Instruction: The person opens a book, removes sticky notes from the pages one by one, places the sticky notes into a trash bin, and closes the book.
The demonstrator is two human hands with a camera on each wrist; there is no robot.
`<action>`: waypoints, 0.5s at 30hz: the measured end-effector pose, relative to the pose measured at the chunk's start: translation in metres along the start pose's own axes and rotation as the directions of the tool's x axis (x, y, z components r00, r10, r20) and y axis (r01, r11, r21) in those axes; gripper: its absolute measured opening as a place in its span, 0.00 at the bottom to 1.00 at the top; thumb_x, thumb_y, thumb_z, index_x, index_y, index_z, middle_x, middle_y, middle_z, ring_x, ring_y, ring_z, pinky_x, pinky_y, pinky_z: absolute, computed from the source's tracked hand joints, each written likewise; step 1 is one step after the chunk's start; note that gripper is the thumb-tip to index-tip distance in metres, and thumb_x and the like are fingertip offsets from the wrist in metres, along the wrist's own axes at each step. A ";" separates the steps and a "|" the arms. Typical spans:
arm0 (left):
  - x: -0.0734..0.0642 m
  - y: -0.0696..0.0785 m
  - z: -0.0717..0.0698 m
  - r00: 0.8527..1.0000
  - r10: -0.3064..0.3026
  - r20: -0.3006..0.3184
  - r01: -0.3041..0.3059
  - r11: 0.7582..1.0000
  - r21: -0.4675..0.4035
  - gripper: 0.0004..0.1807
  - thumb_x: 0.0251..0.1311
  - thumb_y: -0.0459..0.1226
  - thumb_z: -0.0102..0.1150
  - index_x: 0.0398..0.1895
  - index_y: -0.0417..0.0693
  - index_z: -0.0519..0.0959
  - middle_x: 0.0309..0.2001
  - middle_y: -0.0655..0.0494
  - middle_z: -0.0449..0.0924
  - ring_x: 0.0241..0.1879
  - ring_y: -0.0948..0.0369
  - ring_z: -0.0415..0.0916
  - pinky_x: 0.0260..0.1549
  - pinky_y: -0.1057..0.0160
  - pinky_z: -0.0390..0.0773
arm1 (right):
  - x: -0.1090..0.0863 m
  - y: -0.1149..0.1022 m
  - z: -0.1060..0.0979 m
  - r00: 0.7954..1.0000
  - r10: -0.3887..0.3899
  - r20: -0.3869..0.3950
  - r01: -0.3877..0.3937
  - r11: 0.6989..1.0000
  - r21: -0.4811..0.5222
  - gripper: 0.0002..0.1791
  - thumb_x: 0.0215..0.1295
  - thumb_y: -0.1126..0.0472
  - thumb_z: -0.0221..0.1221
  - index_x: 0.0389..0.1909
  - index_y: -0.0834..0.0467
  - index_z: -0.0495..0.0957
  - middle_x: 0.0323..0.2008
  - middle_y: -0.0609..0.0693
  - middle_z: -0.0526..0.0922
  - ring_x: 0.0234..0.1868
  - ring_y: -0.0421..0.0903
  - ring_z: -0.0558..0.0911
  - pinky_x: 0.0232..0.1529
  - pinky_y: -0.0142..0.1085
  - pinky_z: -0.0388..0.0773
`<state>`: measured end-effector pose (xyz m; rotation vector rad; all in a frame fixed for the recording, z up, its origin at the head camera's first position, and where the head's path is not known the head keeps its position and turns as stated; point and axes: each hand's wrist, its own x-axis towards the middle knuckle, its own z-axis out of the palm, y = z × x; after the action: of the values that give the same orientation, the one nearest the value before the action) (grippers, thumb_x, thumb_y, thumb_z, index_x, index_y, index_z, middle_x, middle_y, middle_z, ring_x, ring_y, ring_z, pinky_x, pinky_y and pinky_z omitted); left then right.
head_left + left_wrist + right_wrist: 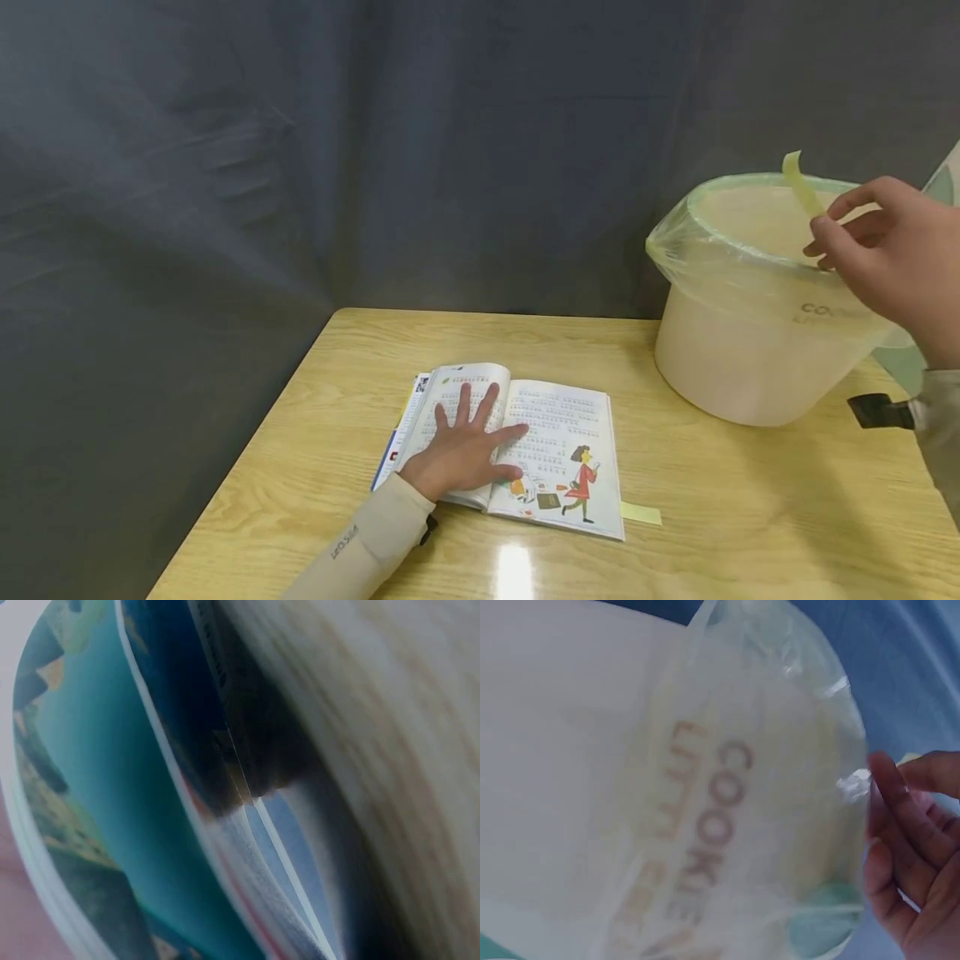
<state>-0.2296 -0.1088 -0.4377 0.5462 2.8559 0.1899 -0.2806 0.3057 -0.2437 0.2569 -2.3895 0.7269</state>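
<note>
An open book (558, 425) lies on the table, its right page printed with text and a walking figure in red. My left hand (461, 446) rests on it with fingers spread, mostly over the left page and across the fold. In the left wrist view, curved page edges and a teal picture page (112, 772) show close up. At the right, my right hand (892, 242) pinches a yellow paper strip (802, 187) above the rim of a trash bin (742, 350). In the right wrist view, that hand (922, 847) is beside the bin's bagged rim.
A translucent bag (697, 250) lines the bin and folds over its rim. Another yellow strip (641, 513) sticks out from under the book's right edge. Behind the wooden table (720, 517) hangs a dark curtain (487, 158).
</note>
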 end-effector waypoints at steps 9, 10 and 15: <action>0.002 -0.004 -0.003 1.000 -0.001 -0.018 0.001 1.000 -0.008 0.34 0.62 0.64 0.54 0.72 0.79 0.63 0.82 0.51 0.28 0.77 0.33 0.24 0.63 0.20 0.44 | 0.024 0.011 -0.004 0.989 0.136 0.054 -0.132 0.989 -0.070 0.19 0.73 0.56 0.47 0.47 0.71 0.69 0.11 0.20 0.73 0.13 0.12 0.62 0.13 0.25 0.61; 0.002 -0.003 -0.003 1.000 0.000 -0.015 0.000 1.000 -0.009 0.34 0.62 0.65 0.54 0.73 0.79 0.63 0.82 0.51 0.28 0.77 0.33 0.24 0.64 0.20 0.44 | 0.026 0.013 -0.004 0.986 0.152 0.063 -0.146 0.986 -0.084 0.19 0.73 0.56 0.47 0.47 0.71 0.70 0.12 0.29 0.78 0.13 0.13 0.63 0.13 0.26 0.62; 0.001 -0.002 -0.002 1.000 -0.008 -0.005 0.008 1.000 -0.005 0.34 0.62 0.65 0.53 0.73 0.79 0.63 0.82 0.52 0.28 0.78 0.34 0.24 0.64 0.20 0.43 | 0.032 0.025 0.002 0.952 0.260 0.162 -0.232 0.957 -0.174 0.22 0.74 0.51 0.47 0.49 0.69 0.71 0.27 0.68 0.85 0.12 0.25 0.69 0.15 0.32 0.69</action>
<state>-0.2319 -0.1105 -0.4366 0.5340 2.8615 0.1968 -0.3158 0.3254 -0.2359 -0.0437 -2.6706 0.6485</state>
